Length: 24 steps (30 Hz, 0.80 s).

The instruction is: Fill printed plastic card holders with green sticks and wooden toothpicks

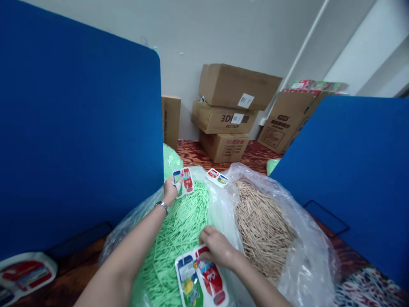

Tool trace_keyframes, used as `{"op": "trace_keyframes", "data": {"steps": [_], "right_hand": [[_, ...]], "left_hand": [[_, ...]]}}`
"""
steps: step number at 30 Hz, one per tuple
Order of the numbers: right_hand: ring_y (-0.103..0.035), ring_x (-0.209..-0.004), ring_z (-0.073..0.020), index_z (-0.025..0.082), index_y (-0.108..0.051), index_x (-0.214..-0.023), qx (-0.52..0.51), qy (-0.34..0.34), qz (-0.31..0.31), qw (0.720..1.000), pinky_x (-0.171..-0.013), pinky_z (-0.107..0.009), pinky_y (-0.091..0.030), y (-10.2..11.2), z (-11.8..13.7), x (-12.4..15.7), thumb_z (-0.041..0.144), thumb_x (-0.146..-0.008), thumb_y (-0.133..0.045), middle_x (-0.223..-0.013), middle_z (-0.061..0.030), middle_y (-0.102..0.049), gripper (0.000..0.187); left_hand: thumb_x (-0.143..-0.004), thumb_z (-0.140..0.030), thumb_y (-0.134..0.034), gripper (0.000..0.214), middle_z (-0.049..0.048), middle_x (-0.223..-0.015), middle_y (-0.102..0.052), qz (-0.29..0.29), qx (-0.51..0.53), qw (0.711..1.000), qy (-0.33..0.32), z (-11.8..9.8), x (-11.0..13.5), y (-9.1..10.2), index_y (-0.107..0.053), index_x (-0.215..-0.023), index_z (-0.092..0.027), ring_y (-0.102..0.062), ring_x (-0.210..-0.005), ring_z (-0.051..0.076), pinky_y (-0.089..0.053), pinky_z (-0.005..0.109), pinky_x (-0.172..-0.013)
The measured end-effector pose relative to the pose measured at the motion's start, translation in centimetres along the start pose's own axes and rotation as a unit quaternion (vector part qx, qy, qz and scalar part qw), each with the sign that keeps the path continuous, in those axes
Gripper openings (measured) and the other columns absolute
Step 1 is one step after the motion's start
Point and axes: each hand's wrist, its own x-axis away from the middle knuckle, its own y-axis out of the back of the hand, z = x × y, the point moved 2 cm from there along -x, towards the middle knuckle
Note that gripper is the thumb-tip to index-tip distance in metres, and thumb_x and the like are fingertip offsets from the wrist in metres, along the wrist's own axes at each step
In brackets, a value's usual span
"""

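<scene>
Near the far end of the green sticks (pixel 188 221), my left hand (pixel 171 190) pinches a small printed packet (pixel 188 181) with a cola bottle picture; a bit of white shows at the fingers. My right hand (pixel 219 247) is closer to me, its fingers curled at the top edge of a larger-looking packet (pixel 202 279) with cola and lemon drink pictures. The fingertips of that hand are partly hidden. Both packets are over the clear bag that holds the green sticks. Another such packet (pixel 217 178) lies on the plastic between the two bags.
A clear bag (pixel 315 238) of brown sticks (pixel 263 226) stands to the right. Blue panels (pixel 79 119) flank both sides. Cardboard boxes (pixel 234 117) are stacked by the wall, with another carton (pixel 284 121) farther right. A printed packet (pixel 27 275) lies at the lower left.
</scene>
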Motion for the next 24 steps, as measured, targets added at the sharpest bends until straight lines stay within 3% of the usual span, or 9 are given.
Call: {"op": "trace_keyframes", "data": {"steps": [2,5,8,11,13,15,20,24], "right_hand": [[-0.057,-0.085,-0.0258,0.022,-0.063,-0.078,0.004,-0.006,-0.009,1.0,-0.068,-0.031,-0.044,0.0,0.1,-0.5,0.035,-0.062,-0.075,-0.089,-0.0068,-0.061,0.024],[-0.058,-0.081,-0.024,0.023,-0.062,-0.074,0.003,-0.004,-0.03,1.0,-0.065,-0.03,-0.042,-0.2,0.1,-0.8,0.026,-0.069,-0.068,-0.083,-0.0056,-0.063,0.009],[-0.058,-0.079,-0.022,0.023,-0.061,-0.077,0.0,-0.004,-0.049,0.999,-0.067,-0.03,-0.04,-0.7,-0.2,-0.9,0.018,-0.077,-0.056,-0.079,-0.0045,-0.063,0.006],[-0.056,-0.073,-0.0204,0.022,-0.06,-0.081,-0.01,-0.021,-0.058,0.998,-0.066,-0.029,-0.039,-1.0,-0.9,-1.1,0.02,-0.083,-0.049,-0.072,-0.0034,-0.061,0.012],[-0.055,-0.068,-0.0192,0.021,-0.059,-0.086,-0.018,-0.04,-0.064,0.997,-0.063,-0.028,-0.038,-0.8,-1.5,-1.2,0.023,-0.086,-0.045,-0.07,-0.003,-0.06,0.014],[-0.055,-0.068,-0.0179,0.021,-0.056,-0.092,-0.025,-0.055,-0.073,0.996,-0.063,-0.027,-0.037,0.1,-1.7,-1.1,0.025,-0.09,-0.039,-0.076,-0.0034,-0.061,0.018],[-0.056,-0.071,-0.0148,0.021,-0.052,-0.091,-0.13,-0.032,-0.179,0.975,-0.067,-0.025,-0.039,4.1,-0.2,-0.1,0.026,-0.094,-0.036,-0.081,-0.0018,-0.06,0.018],[-0.053,-0.068,-0.0135,0.022,-0.053,-0.094,-0.297,-0.001,-0.227,0.927,-0.065,-0.025,-0.04,5.3,2.3,0.4,0.03,-0.093,-0.04,-0.077,0.0005,-0.057,0.015]], "left_hand": [[-0.088,-0.033,-0.055,0.025,0.0048,-0.096,-0.064,-0.024,-0.039,0.999,-0.002,0.4,-0.8,0.0,-0.06,-0.1,-0.012,-0.063,-0.082,0.018,-0.053,0.036,-0.072],[-0.08,-0.036,-0.065,0.031,0.0084,-0.091,-0.066,-0.049,-0.087,0.995,-0.017,0.3,-1.1,0.5,-0.061,-0.097,-0.009,-0.063,-0.084,0.023,-0.05,0.039,-0.076],[-0.07,-0.034,-0.073,0.053,0.018,-0.11,-0.062,-0.066,-0.119,0.989,-0.051,-0.5,0.1,1.3,-0.057,-0.112,-0.007,-0.056,-0.106,0.033,-0.044,0.042,-0.089],[-0.071,-0.031,-0.072,0.068,0.0187,-0.136,-0.045,-0.054,-0.136,0.985,-0.089,-1.0,3.3,2.3,-0.044,-0.131,-0.012,-0.042,-0.125,0.031,-0.035,0.038,-0.101],[-0.073,-0.03,-0.069,0.061,0.0135,-0.132,-0.051,-0.014,-0.136,0.985,-0.105,-0.7,6.6,3.1,-0.048,-0.128,-0.017,-0.048,-0.12,0.027,-0.036,0.035,-0.101],[-0.075,-0.031,-0.067,0.05,0.0123,-0.125,-0.057,0.051,-0.105,0.987,-0.109,0.0,10.3,3.9,-0.055,-0.122,-0.018,-0.052,-0.116,0.028,-0.037,0.041,-0.101],[-0.071,-0.033,-0.072,0.058,0.0146,-0.13,-0.055,0.1,-0.027,0.994,0.017,2.5,17.8,4.9,-0.054,-0.123,-0.017,-0.051,-0.119,0.03,-0.037,0.046,-0.102],[-0.061,-0.032,-0.079,0.088,0.0169,-0.135,-0.05,0.1,0.096,0.987,0.088,2.5,19.9,3.7,-0.036,-0.137,-0.018,-0.048,-0.123,0.029,-0.04,0.042,-0.101]]}}
